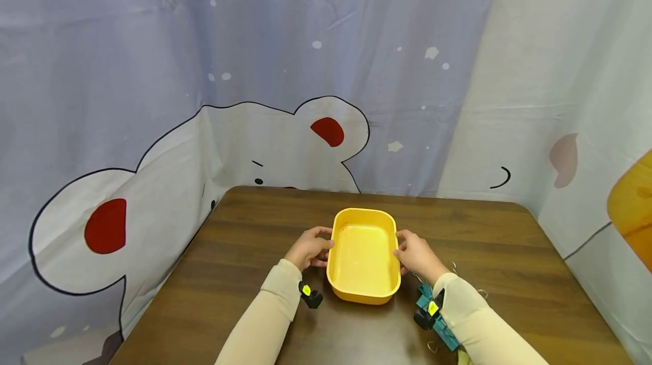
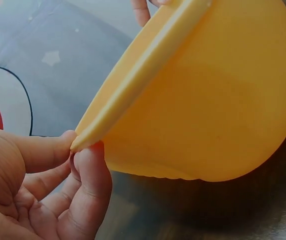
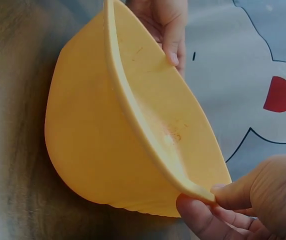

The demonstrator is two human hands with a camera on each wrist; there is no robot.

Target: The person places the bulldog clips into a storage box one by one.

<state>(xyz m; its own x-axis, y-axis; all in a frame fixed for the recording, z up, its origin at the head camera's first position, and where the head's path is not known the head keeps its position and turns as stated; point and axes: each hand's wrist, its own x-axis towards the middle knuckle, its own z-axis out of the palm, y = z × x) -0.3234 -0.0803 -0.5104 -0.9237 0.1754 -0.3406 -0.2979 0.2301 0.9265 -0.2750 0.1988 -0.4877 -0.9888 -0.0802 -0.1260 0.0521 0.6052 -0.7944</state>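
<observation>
- Tub, yellow (image 1: 363,256), mid-worktop, between both hands; base touching wood or lifted, can't tell.
- Rim (image 2: 143,72): good hold point; keep both sides level, load shared.
- Left hand (image 1: 309,249): clamped on left side of rim, thumb against lip, fingers curled under.
- Right hand (image 1: 416,253): clamped on right side, same pinch, roughly opposite. Balanced; matched pressure should stop twisting.
- Pinch looks shallow; deeper finger support advisable if carrying weight.
- Teal item (image 1: 446,334) with wire loops, right and near, partly under right forearm: likely snag, so keep sleeve high.
- Worktop (image 1: 275,212): brown wood; move smoothly, avoid scraping.
- Curtain (image 1: 407,99), printed, beyond far edge; shouldn't interfere.
</observation>
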